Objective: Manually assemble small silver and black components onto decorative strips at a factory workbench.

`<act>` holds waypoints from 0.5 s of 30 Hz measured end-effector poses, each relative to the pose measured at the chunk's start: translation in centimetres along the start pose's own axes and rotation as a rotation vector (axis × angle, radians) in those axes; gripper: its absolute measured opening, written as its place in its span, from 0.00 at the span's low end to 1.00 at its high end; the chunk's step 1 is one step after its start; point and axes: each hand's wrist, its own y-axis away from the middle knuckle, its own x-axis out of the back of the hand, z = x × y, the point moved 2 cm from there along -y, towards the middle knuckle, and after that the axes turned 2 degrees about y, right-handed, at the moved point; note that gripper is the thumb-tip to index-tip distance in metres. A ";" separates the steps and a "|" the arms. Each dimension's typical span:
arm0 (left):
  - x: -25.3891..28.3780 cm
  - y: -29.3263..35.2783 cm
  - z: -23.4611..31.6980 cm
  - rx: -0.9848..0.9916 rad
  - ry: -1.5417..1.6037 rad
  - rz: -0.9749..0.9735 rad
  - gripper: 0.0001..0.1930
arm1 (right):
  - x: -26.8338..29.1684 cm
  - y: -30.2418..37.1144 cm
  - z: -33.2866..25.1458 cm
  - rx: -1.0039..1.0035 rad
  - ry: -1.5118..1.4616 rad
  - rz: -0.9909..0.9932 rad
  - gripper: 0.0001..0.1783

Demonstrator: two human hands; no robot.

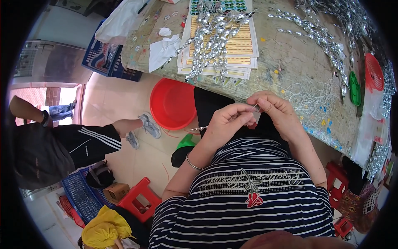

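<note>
Just off the near edge of the worktable, my left hand (230, 122) and my right hand (278, 113) meet in front of my body. The fingers of both are pinched together, thumb against forefinger. Between the fingertips shows a small, thin, pale piece (255, 107), too small to name. A short end of a silver twisted strand (199, 129) sticks out beside my left wrist; whether it runs into the hand is hidden. Nearest to my right hand on the table is a loose tangle of thin clear strings (309, 98).
Silver twisted strands (215, 41) lie on printed sheets (244, 58), with more strands (327, 45) at the far right. A green tray (355, 88) and a red basket (374, 72) stand there too. Left are a red tub (170, 106), a red stool (143, 199) and a person (54, 145).
</note>
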 end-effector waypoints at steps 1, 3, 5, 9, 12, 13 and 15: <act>0.0 -0.1 0.0 -0.007 0.003 0.035 0.10 | -0.1 0.0 0.1 0.008 -0.006 0.000 0.15; 0.0 -0.2 0.0 0.031 -0.023 0.113 0.09 | -0.2 0.1 0.1 0.015 -0.011 -0.003 0.15; -0.2 -0.2 0.7 0.029 -0.066 0.122 0.08 | -0.2 0.2 -0.1 0.080 0.052 0.008 0.14; -0.1 -0.2 -0.2 -0.103 -0.007 0.135 0.07 | -0.3 0.2 0.1 0.121 0.042 0.015 0.12; -0.3 0.0 0.2 -0.060 0.041 0.124 0.07 | -0.1 0.2 0.1 0.148 0.109 0.032 0.08; -0.3 0.0 0.2 -0.058 0.041 0.124 0.07 | -0.1 0.2 0.0 0.153 0.133 0.050 0.07; -0.2 0.0 0.2 -0.029 -0.039 0.139 0.07 | 0.0 0.2 0.0 0.156 0.156 0.069 0.06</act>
